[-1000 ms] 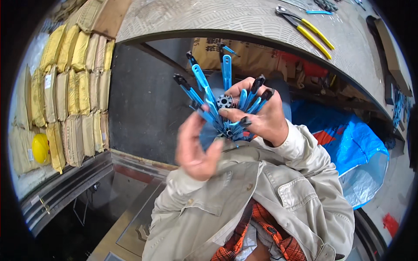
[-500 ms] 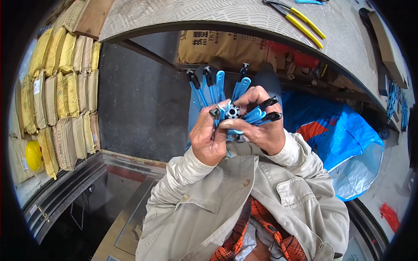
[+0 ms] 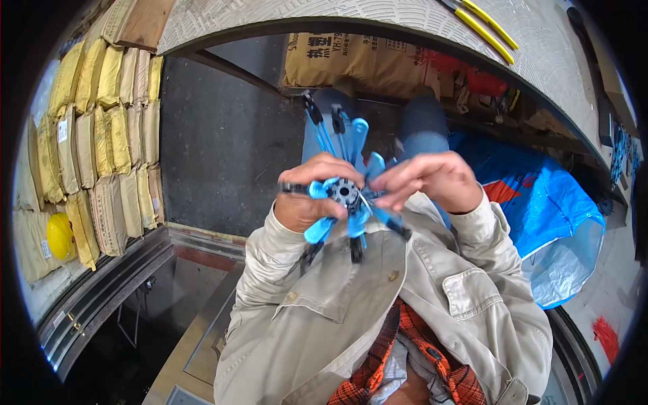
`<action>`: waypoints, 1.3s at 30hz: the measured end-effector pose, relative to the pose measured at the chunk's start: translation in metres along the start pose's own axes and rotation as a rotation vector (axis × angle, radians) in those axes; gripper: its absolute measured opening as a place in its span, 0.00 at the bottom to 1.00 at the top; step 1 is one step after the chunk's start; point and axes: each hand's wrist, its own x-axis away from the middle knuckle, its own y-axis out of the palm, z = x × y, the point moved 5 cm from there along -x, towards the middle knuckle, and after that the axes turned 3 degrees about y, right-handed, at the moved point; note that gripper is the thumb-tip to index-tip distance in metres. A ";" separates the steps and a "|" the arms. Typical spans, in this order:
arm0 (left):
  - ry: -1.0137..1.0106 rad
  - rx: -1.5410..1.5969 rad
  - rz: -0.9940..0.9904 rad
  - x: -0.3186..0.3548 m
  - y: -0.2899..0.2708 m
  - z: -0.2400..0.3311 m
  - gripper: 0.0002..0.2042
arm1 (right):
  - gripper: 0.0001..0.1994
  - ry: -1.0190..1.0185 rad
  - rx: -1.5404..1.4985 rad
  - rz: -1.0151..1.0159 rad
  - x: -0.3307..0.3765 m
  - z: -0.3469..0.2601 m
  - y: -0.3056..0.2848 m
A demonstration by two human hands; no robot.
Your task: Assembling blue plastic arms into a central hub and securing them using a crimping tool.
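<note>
Above my lap, my left hand [image 3: 307, 209] is closed around a blue-and-black clip rack, gripping beside its round dark hub [image 3: 345, 192]. The hub has a ring of notches and a hole in the middle. Blue arms [image 3: 359, 138] fan out from it, several ending in black clips [image 3: 312, 108]; some point away from me, others toward my jacket. Just right of the hub is my right hand [image 3: 428, 179], its fingers stretched toward the blue arms and blurred by motion. Whether its fingertips touch an arm is unclear.
A bench [image 3: 378, 17] with yellow-handled pliers [image 3: 486, 30] curves across the far side. Stacked sacks [image 3: 94, 145] and a yellow helmet [image 3: 61, 236] are at left. To my right lies a blue plastic bag [image 3: 553, 216], with red strands [image 3: 605, 337] on the floor beyond.
The rack has turned and moved left and nearer to me. My right hand has let go of its place at the hub and shifted right, its fingers straighter. The left hand keeps its hold.
</note>
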 end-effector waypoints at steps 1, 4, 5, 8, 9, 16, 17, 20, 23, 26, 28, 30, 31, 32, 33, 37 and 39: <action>0.030 0.001 -0.110 0.000 0.002 0.001 0.22 | 0.10 0.155 -0.105 -0.017 0.002 0.011 -0.001; 0.031 0.000 -0.070 0.002 0.009 0.002 0.22 | 0.08 -0.179 0.329 -0.104 0.000 0.008 0.008; 0.036 0.000 -0.049 0.003 0.013 0.002 0.22 | 0.07 -0.345 0.553 -0.145 0.001 0.006 0.015; 0.058 -0.042 -0.014 0.004 0.019 0.004 0.21 | 0.05 -0.564 0.784 -0.136 0.001 0.008 0.021; 0.079 -0.086 0.010 0.005 0.021 0.005 0.21 | 0.05 -0.618 0.792 -0.100 0.000 0.007 0.021; 0.101 -0.261 0.115 0.007 0.027 0.007 0.20 | 0.04 -0.606 0.678 0.106 0.004 0.020 0.014; 0.100 -0.261 0.113 0.007 0.028 0.007 0.20 | 0.04 -0.606 0.677 0.109 0.004 0.020 0.014; 0.128 -0.287 0.138 0.009 0.028 0.007 0.19 | 0.04 -0.608 0.652 0.138 0.004 0.022 0.012; 0.134 -0.316 0.151 0.009 0.029 0.008 0.18 | 0.04 -0.613 0.647 0.151 0.003 0.023 0.010; 0.122 -0.373 0.160 0.010 0.030 0.008 0.18 | 0.04 -0.624 0.655 0.166 0.003 0.025 0.009; 0.127 -0.380 0.158 0.010 0.031 0.008 0.18 | 0.04 -0.623 0.656 0.167 0.002 0.026 0.009; 0.136 -0.391 0.150 0.010 0.032 0.008 0.17 | 0.04 -0.619 0.657 0.176 0.002 0.026 0.008; 0.140 -0.396 0.146 0.009 0.032 0.008 0.17 | 0.04 -0.617 0.658 0.181 0.001 0.026 0.007; 0.140 -0.395 0.148 0.010 0.033 0.008 0.17 | 0.04 -0.616 0.659 0.180 0.001 0.025 0.006; 0.128 -0.387 0.152 0.010 0.033 0.007 0.17 | 0.05 -0.573 0.656 0.148 0.000 0.024 0.003; 0.094 -0.364 0.170 0.009 0.036 0.005 0.16 | 0.05 -0.444 0.650 0.050 -0.010 0.020 -0.005; 0.093 -0.368 0.227 0.005 0.036 0.004 0.15 | 0.06 -0.406 0.619 0.041 -0.014 0.024 -0.010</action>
